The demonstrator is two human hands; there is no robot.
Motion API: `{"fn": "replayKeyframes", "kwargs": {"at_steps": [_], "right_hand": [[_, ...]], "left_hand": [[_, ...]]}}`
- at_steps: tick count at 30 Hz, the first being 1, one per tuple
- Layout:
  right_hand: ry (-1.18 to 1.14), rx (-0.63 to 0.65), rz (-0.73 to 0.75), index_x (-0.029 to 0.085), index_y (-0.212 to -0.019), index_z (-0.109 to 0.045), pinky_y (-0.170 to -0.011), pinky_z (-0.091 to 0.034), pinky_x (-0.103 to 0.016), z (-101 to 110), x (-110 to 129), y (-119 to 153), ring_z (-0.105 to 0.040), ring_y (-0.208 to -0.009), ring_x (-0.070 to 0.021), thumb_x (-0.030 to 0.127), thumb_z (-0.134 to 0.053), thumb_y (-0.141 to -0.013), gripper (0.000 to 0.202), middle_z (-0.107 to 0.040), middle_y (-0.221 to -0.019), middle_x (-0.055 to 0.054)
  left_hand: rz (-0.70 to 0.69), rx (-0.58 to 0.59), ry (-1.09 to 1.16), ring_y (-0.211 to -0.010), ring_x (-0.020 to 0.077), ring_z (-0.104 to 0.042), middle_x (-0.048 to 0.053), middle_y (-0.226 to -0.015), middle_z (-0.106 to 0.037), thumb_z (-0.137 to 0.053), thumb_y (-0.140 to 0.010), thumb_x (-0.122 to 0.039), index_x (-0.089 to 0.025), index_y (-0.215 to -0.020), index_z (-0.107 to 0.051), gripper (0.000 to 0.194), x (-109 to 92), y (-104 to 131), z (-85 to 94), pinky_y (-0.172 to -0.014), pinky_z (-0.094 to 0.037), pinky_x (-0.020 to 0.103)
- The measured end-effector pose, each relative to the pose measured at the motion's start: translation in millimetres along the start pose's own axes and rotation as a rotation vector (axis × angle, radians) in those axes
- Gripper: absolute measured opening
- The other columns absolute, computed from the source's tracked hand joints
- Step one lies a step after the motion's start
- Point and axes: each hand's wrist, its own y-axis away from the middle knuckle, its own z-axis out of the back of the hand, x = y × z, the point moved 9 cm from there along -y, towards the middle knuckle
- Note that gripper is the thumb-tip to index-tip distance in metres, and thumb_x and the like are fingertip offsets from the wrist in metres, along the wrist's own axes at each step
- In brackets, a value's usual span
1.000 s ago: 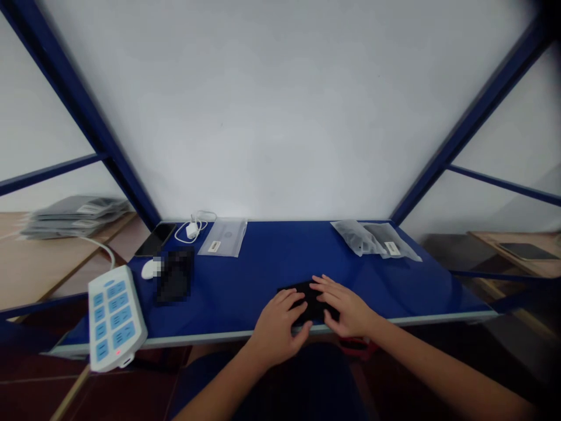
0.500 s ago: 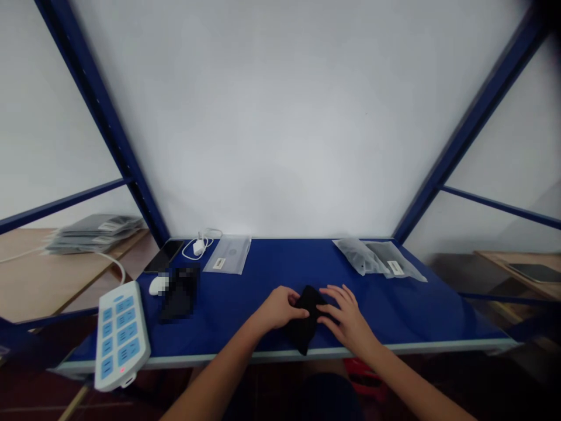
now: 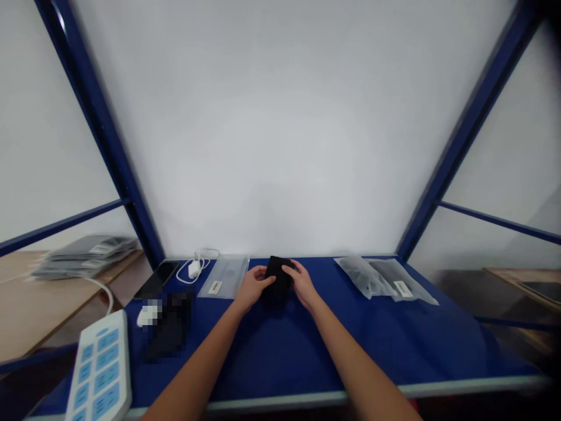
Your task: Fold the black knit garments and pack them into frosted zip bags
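I have the black item [image 3: 279, 273] between my two hands, toward the far edge of the blue surface [image 3: 284, 356], near its middle. The fingers of my left hand [image 3: 252, 287] are closed on its left side, thumb across the near face. My right hand [image 3: 303, 285] grips the other side, fingertips on the near face too. The item looks slightly tilted; I can't tell whether its lower end touches the surface.

Taking the black item as my clock centre, with twelve at the wall [image 3: 280, 146], the flat clear bag [image 3: 225, 278] lies at nine o'clock, just beside my left hand. Farther out at nine are the white charger [image 3: 194, 269] with its looped cable and the phone [image 3: 156, 280]. Around eight sit the white mouse [image 3: 148, 314], a pixelated dark thing [image 3: 170, 327] beside it, and the power strip [image 3: 100, 374], cut off by the bottom of my view. At three, a bulging bag [image 3: 366, 278] and a labelled bag [image 3: 405, 282] lie together, well apart from my right hand.
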Motion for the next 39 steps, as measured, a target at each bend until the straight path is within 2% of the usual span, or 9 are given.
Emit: {"fn": "replayKeyframes", "kwargs": {"at_steps": [3, 7, 9, 12, 17, 22, 30, 35, 39], "right_hand": [[0.059, -0.052, 0.072, 0.021, -0.113, -0.062, -0.075, -0.055, -0.033, 0, -6, -10, -0.07, -0.084, -0.023, 0.045, -0.082, -0.064, 0.058, -0.074, -0.091, -0.005], [0.187, -0.08, 0.076, 0.021, -0.112, -0.063, -0.069, -0.055, -0.034, 16, -12, -7, -0.07, -0.078, -0.0245, 0.048, -0.08, -0.066, 0.055, -0.074, -0.085, -0.005], [0.283, -0.083, 0.069, 0.022, -0.111, -0.065, -0.065, -0.055, -0.033, 23, -12, -4, -0.069, -0.076, -0.0245, 0.047, -0.079, -0.066, 0.054, -0.073, -0.082, -0.005], [0.376, -0.015, 0.076, 0.024, -0.116, -0.064, -0.064, -0.054, -0.032, 19, -11, 0, -0.068, -0.074, -0.0224, 0.045, -0.076, -0.069, 0.053, -0.072, -0.081, -0.003], [0.509, 0.21, 0.069, 0.024, -0.121, -0.064, -0.064, -0.051, -0.028, -10, -14, 15, -0.063, -0.069, -0.017, 0.037, -0.071, -0.074, 0.05, -0.069, -0.078, 0.0], [0.662, 0.371, 0.147, 0.024, -0.12, -0.069, -0.081, -0.051, -0.033, -30, -4, 31, -0.064, -0.083, -0.0185, 0.026, -0.065, -0.076, 0.044, -0.072, -0.096, -0.002], [0.751, 0.424, 0.175, 0.027, -0.127, -0.066, -0.091, -0.05, -0.036, -34, 4, 37, -0.065, -0.1, -0.0224, 0.018, -0.06, -0.075, 0.053, -0.068, -0.124, -0.004], [0.822, 0.437, 0.176, 0.029, -0.128, -0.065, -0.077, -0.052, -0.033, -36, 5, 42, -0.064, -0.074, -0.0169, 0.018, -0.059, -0.076, 0.054, -0.074, -0.105, -0.002], [0.886, 0.414, 0.198, 0.027, -0.117, -0.07, -0.065, -0.048, -0.027, -36, 7, 44, -0.059, -0.063, -0.0141, 0.02, -0.061, -0.076, 0.042, -0.073, -0.085, -0.001]], "left_hand": [[-0.048, -0.071, -0.217, -0.081, 0.0227, -0.068, 0.009, -0.092, -0.074, -0.075, -0.072, -0.048, -0.016, -0.095, -0.071, 0.04, 4, -3, 21.9, -0.079, -0.053, 0.035], [-0.138, -0.419, -0.798, -0.098, 0.0273, -0.063, 0.009, -0.1, -0.072, -0.058, -0.086, -0.051, -0.021, -0.095, -0.075, 0.035, -19, 4, 72.5, -0.093, -0.044, 0.039], [-0.017, -0.52, -1.005, -0.11, 0.0334, -0.058, 0.011, -0.11, -0.07, -0.061, -0.082, -0.051, -0.021, -0.1, -0.075, 0.037, -18, 3, 95.5, -0.097, -0.039, 0.045], [0.154, -0.45, -1.077, -0.111, 0.0366, -0.056, 0.013, -0.111, -0.07, -0.067, -0.076, -0.047, -0.022, -0.094, -0.077, 0.032, 0, -2, 110.1, -0.094, -0.038, 0.046], [0.166, -0.306, -0.946, -0.086, 0.0256, -0.065, 0.009, -0.087, -0.074, -0.063, -0.076, -0.036, -0.021, -0.081, -0.077, 0.021, 17, 0, 96.8, -0.076, -0.041, 0.031], [0.144, -0.199, -0.797, -0.065, 0.0201, -0.062, 0.005, -0.065, -0.069, -0.068, -0.069, -0.034, -0.018, -0.068, -0.072, 0.016, 19, 6, 72.6, -0.06, -0.037, 0.026], [0.107, -0.068, -0.553, -0.053, 0.0138, -0.053, -0.001, -0.056, -0.061, -0.064, -0.074, -0.035, -0.016, -0.067, -0.072, 0.022, 16, 5, 45.6, -0.052, -0.036, 0.023], [0.089, -0.104, -0.465, -0.053, 0.0136, -0.053, -0.001, -0.058, -0.062, -0.062, -0.078, -0.042, -0.014, -0.074, -0.072, 0.03, 15, 1, 52.3, -0.052, -0.037, 0.024], [0.013, -0.128, -0.452, -0.062, 0.0151, -0.058, 0.002, -0.069, -0.068, -0.064, -0.078, -0.043, -0.014, -0.08, -0.073, 0.03, 0, 2, 54.2, -0.06, -0.043, 0.025]]}}
